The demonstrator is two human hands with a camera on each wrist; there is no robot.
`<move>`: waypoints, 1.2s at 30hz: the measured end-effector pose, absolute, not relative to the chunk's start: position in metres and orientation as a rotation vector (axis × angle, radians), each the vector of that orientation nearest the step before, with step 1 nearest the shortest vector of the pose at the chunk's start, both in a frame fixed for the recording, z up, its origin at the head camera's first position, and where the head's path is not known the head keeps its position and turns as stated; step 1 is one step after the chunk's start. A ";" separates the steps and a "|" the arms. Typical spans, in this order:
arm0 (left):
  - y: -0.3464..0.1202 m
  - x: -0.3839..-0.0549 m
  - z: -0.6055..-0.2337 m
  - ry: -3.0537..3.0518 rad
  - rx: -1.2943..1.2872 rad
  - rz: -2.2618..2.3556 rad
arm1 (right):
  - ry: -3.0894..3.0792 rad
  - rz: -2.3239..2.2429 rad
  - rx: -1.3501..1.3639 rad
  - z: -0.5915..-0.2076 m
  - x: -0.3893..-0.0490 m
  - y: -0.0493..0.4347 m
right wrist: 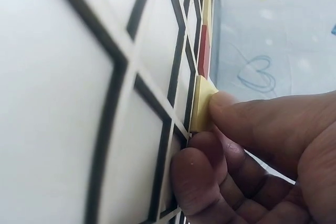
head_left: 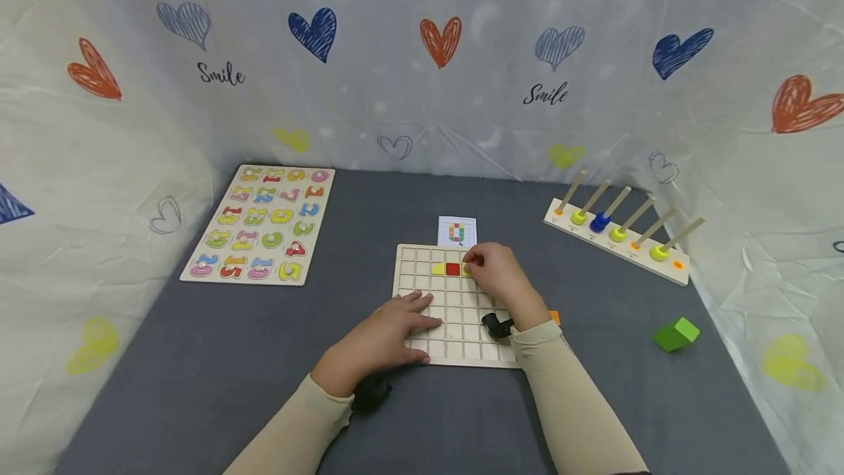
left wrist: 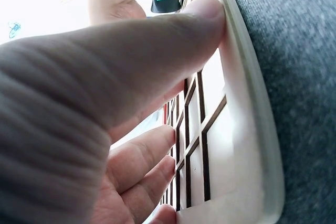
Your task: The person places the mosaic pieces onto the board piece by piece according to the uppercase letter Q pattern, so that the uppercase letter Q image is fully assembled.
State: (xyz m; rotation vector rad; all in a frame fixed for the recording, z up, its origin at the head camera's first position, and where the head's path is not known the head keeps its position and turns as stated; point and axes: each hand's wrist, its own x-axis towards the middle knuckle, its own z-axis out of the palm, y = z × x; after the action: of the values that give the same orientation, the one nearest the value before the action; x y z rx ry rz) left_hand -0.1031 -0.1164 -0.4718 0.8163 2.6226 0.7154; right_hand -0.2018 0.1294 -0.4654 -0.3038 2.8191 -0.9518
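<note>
A pale wooden grid board (head_left: pixel 455 332) lies on the grey table, with a yellow tile (head_left: pixel 438 268) and a red tile (head_left: pixel 452 269) side by side in one of its upper rows. Just right of the red one, my right hand (head_left: pixel 501 273) pinches another yellow tile (right wrist: pixel 202 103) between thumb and fingers, at the grid's surface. My left hand (head_left: pixel 389 332) rests on the board's lower left with fingers spread; its thumb (left wrist: pixel 205 17) touches the near rim. A picture card (head_left: pixel 457 230) with a coloured Q pattern lies at the board's far edge.
A number puzzle board (head_left: pixel 253 226) lies at the far left. A peg stand (head_left: pixel 616 240) with coloured rings is at the far right, with a green block (head_left: pixel 675 334) nearer. Something orange (head_left: pixel 554 317) shows partly behind my right wrist.
</note>
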 end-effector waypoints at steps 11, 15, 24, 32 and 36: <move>-0.116 -0.104 -0.467 2.619 0.812 0.727 | 2.824 -0.935 -0.255 -0.464 -0.202 0.129; -0.114 -0.105 -0.464 2.621 0.809 0.735 | 2.825 -0.935 -0.219 -0.462 -0.201 0.130; -0.123 -0.088 -0.463 2.657 0.784 0.736 | 2.890 -1.031 -0.198 -0.432 -0.188 0.184; -0.132 -0.082 -0.456 2.637 0.752 0.746 | 2.847 -0.871 -0.235 -0.437 -0.151 0.246; -0.132 -0.084 -0.459 2.638 0.766 0.744 | 2.817 -0.861 -0.292 -0.451 -0.134 0.252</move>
State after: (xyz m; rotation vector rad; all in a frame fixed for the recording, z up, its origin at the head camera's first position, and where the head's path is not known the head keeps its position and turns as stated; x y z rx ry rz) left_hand -0.0837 -0.1317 -0.4588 0.7664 2.6383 0.7437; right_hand -0.1345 0.2522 -0.4511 -0.2919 2.8167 -0.8608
